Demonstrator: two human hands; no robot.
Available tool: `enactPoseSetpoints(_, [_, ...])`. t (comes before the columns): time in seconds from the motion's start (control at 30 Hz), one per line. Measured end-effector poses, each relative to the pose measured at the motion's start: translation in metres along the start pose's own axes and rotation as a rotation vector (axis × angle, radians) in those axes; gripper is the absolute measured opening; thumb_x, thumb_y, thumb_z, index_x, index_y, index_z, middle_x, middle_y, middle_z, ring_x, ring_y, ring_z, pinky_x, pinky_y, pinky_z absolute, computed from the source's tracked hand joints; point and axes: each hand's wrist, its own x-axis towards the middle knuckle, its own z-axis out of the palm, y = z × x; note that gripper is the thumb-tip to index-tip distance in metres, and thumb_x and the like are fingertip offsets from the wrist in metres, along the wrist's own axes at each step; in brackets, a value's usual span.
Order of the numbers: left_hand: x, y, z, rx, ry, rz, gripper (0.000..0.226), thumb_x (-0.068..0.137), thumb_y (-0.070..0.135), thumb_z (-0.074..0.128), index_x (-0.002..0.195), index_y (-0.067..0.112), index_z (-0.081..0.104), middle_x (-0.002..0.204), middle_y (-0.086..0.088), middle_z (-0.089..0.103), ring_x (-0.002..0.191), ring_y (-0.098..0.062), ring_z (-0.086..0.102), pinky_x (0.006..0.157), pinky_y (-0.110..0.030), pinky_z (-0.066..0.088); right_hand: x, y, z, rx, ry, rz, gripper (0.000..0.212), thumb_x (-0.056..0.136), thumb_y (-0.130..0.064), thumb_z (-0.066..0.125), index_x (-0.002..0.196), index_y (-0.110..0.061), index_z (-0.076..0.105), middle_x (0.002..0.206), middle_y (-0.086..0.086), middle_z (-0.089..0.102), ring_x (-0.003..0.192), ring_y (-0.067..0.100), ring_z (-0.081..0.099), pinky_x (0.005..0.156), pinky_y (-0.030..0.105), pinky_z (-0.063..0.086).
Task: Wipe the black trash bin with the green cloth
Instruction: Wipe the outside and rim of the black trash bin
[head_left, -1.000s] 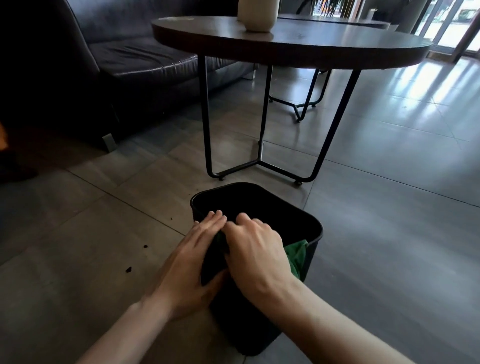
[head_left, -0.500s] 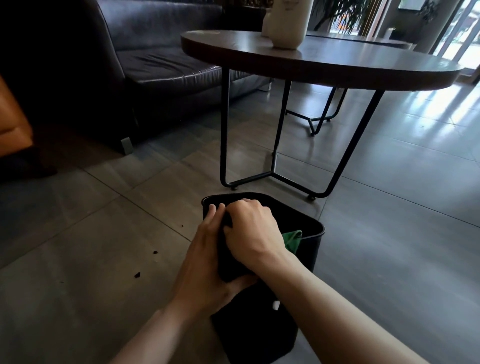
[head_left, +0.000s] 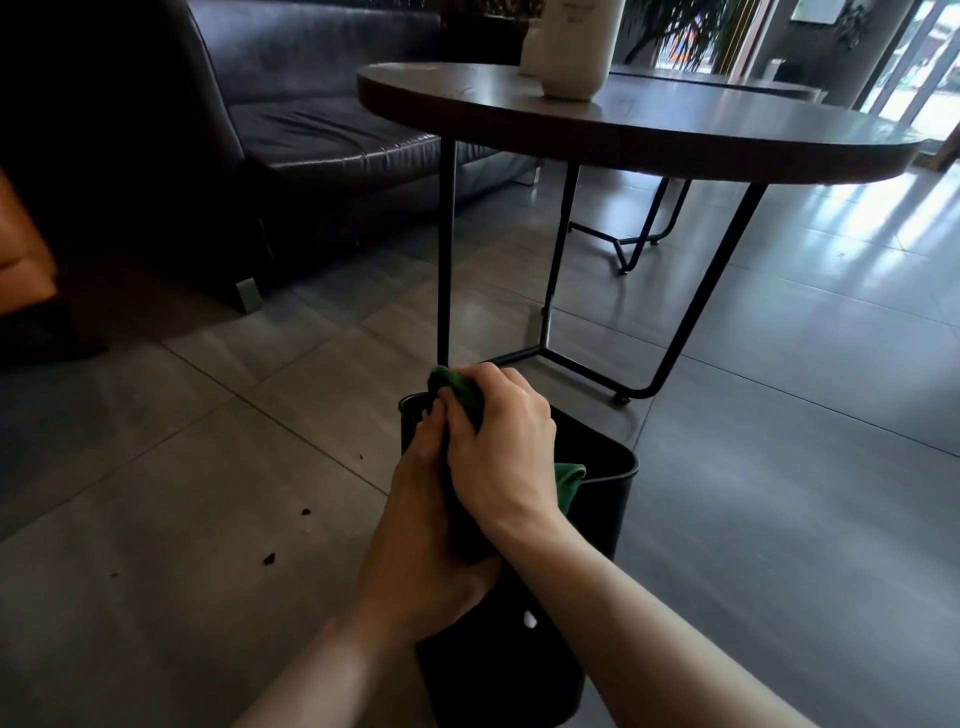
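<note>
Floor (head_left: 156, 519) same; green cloth (head_left: 457, 389) now bunched atop bin rim (head_left: 618, 457).

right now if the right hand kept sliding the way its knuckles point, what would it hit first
Probably the round table's black metal leg, just past the bin's far rim. The right hand points there, though depth is unclear.

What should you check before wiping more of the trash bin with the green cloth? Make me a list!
1. Green cloth gripped by the right hand: ok.
2. Left hand steadying the black trash bin: ok.
3. Cloth touching the bin's rim: ok, at the far corner.
4. Bin upright on the floor: cannot tell, its base is hidden.
5. Crumbs on the floor tiles beside the bin: not ok, they remain to be cleaned.
</note>
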Motion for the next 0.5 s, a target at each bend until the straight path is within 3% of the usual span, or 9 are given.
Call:
enactPoseSetpoints(0.1, [0.000,0.001,-0.001,0.002,0.008,-0.031,0.104,0.070,0.051,0.082,0.156,0.035,0.025,0.140,0.007,0.060,0.125,-0.018,0.063,0.096,-0.041,0.057,0.000,0.000,0.003,0.028,0.024,-0.035,0.024,0.098,-0.021,0.067,0.121,-0.024,0.071,0.108,-0.004,0.066,0.099,0.019,0.065,0.089,0.039,0.055])
enactPoseSetpoints(0.17, [0.001,0.001,-0.004,0.115,0.016,-0.043,0.099,0.070,0.051,0.074,0.156,0.031,0.029,0.148,0.002,0.056,0.132,-0.022,0.058,0.105,-0.041,0.052,0.000,-0.001,0.001,0.053,0.057,-0.068,0.027,0.097,-0.016,0.067,0.123,-0.023,0.071,0.112,-0.004,0.067,0.102,0.015,0.065,0.091,0.031,0.054])
enactPoseSetpoints(0.23, [0.002,0.003,-0.010,0.074,-0.028,-0.094,0.107,0.075,0.051,0.079,0.161,0.032,0.019,0.150,-0.001,0.052,0.136,-0.026,0.053,0.106,-0.049,0.050,0.008,-0.004,-0.008,0.065,0.135,-0.082,0.028,0.097,-0.013,0.067,0.124,-0.021,0.071,0.115,-0.003,0.069,0.103,0.010,0.063,0.093,0.016,0.048])
enactPoseSetpoints(0.27, [0.003,0.003,-0.014,0.090,-0.052,-0.121,0.118,0.072,0.056,0.083,0.162,0.034,0.011,0.149,0.000,0.052,0.137,-0.025,0.051,0.104,-0.051,0.050,0.014,-0.005,-0.015,0.081,0.187,-0.081,0.027,0.098,-0.012,0.067,0.124,-0.019,0.071,0.117,-0.001,0.070,0.104,0.009,0.062,0.095,0.014,0.047])
enactPoseSetpoints(0.37, [0.000,0.005,-0.028,0.358,-0.082,-0.107,0.119,0.066,0.087,0.064,0.157,0.054,-0.005,0.164,0.000,0.030,0.153,-0.023,0.026,0.113,-0.055,0.041,0.037,0.003,-0.049,0.147,0.327,-0.092,0.024,0.099,-0.013,0.067,0.123,-0.015,0.071,0.117,0.001,0.071,0.105,0.012,0.065,0.098,0.028,0.055])
enactPoseSetpoints(0.5, [0.000,0.004,-0.039,0.508,-0.101,0.039,0.099,0.078,0.079,0.060,0.157,0.055,0.005,0.170,0.000,0.020,0.157,-0.021,0.015,0.124,-0.054,0.023,0.034,0.031,-0.082,-0.002,0.419,-0.210,0.030,0.096,-0.007,0.067,0.126,-0.011,0.067,0.117,0.002,0.065,0.101,0.002,0.055,0.089,0.002,0.041])
